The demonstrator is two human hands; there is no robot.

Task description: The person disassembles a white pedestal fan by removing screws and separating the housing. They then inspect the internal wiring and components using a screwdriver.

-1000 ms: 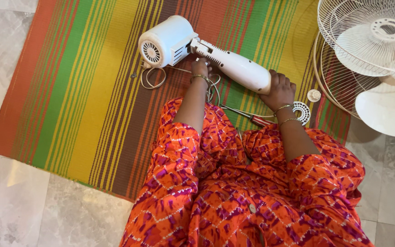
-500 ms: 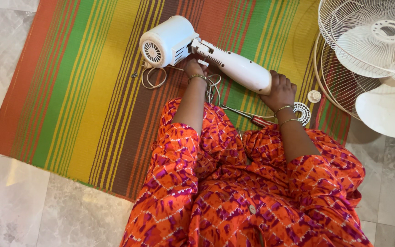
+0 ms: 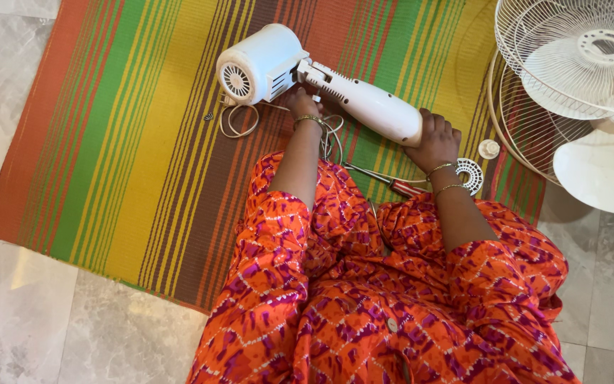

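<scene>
White plastic is filling both hands: the person is working on a fan motor unit (image 3: pixel 261 64) joined to its neck column (image 3: pixel 367 103), lying on a striped mat (image 3: pixel 108 142). The right hand (image 3: pixel 436 139) is wrapping over the lower end of the column, fingers curled around it and holding it down. The left hand (image 3: pixel 300 99) is reaching to the joint where the column meets the motor housing; its fingers are bent in against the underside, and I cannot tell whether they are pinching anything. Judging from this, the step in hand is work at that joint or on the thin cord (image 3: pixel 239 121) looping just below the left hand. The next move calls for the right hand's steady bracing while the left one is handling small parts. Both forearms are stretching forward from orange patterned knees, wrists bent down. A red-handled screwdriver (image 3: pixel 392 183) is lying just under the right wrist, a small round white cap (image 3: pixel 470 174) beside it, and the fan grilles (image 3: pixel 570 64) well off beyond that hand.
</scene>
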